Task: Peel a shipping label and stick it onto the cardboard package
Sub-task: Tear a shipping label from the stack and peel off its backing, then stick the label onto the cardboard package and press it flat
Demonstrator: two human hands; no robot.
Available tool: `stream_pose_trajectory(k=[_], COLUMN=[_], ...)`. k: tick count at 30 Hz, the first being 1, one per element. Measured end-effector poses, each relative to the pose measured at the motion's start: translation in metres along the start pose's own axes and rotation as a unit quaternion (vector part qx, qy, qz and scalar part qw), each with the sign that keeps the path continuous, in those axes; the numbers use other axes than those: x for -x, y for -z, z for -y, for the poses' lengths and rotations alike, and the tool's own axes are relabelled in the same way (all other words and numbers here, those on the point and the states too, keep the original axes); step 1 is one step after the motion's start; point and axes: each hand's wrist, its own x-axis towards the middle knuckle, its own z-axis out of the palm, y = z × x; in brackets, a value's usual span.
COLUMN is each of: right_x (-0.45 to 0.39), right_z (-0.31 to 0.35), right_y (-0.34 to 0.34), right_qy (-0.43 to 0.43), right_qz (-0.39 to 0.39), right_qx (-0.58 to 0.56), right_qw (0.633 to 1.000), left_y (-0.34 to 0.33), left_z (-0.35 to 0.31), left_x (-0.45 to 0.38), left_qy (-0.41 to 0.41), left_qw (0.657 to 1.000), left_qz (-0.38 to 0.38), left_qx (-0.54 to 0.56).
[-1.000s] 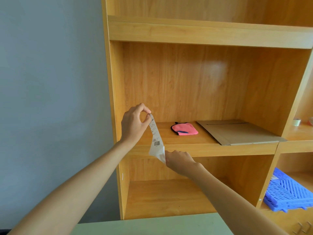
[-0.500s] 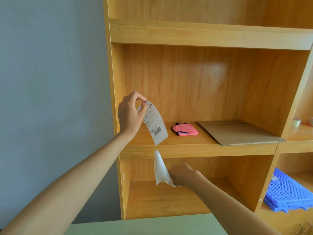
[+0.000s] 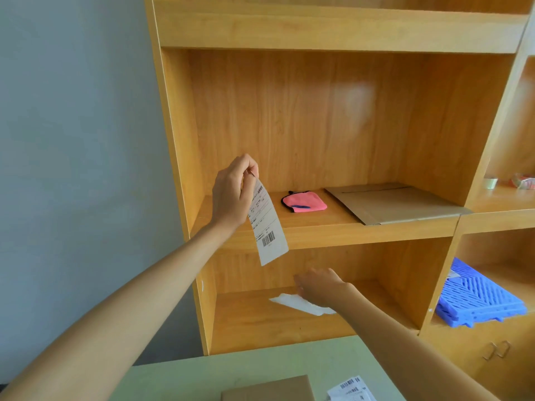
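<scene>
At the front of the wooden shelf unit (image 3: 179, 140), left hand (image 3: 231, 195) is up at middle-shelf height, thumb and forefinger pinched on the top edge of the shipping label (image 3: 267, 227). Label hangs free, printed side toward us, barcode near the lower end, slightly tilted. It touches nothing but the fingers.

Right hand (image 3: 318, 287) is lower, reaching into the lower shelf compartment, palm down, fingers loosely spread, gripping nothing that I can see. White backing paper (image 3: 301, 304) lies flat on that lower shelf board just under and beside the hand; contact can't be confirmed.

Middle shelf: folded pink cloth (image 3: 304, 201) with dark trim, and to its right a flattened cardboard mailer (image 3: 396, 205) whose front corner overhangs the shelf edge.

Right-hand bay: blue plastic grid panels (image 3: 477, 299) stacked at a lean in the lower compartment; tape roll (image 3: 490, 182) on the shelf above.

Pale green counter (image 3: 260, 369) at the bottom of view carries the cardboard package (image 3: 269, 390), only its top edge showing, well apart from the held label. More printed labels (image 3: 351, 390) lie just right of it.
</scene>
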Motion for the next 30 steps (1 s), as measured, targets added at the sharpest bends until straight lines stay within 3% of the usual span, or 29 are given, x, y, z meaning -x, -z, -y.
stream_pose_trajectory(k=[6, 21, 30], right_x=[0.01, 0.055, 0.076], right_z=[-0.016, -0.09, -0.104], right_y=[-0.02, -0.135, -0.213], right_qy=[-0.031, -0.048, -0.06], right_qz=[-0.019, 0.066, 0.149], right_qx=[-0.051, -0.072, -0.175], right_qw=[0.998, 0.994, 0.971], left_y=[-0.03, -0.16, -0.205], left_z=[-0.001, -0.032, -0.045], left_x=[0.027, 0.138, 0.202], left_qy=[0.017, 0.06, 0.116], left_qw=[0.998, 0.98, 0.959], left_qz=[0.056, 0.191, 0.256], left_qx=[0.006, 0.012, 0.019])
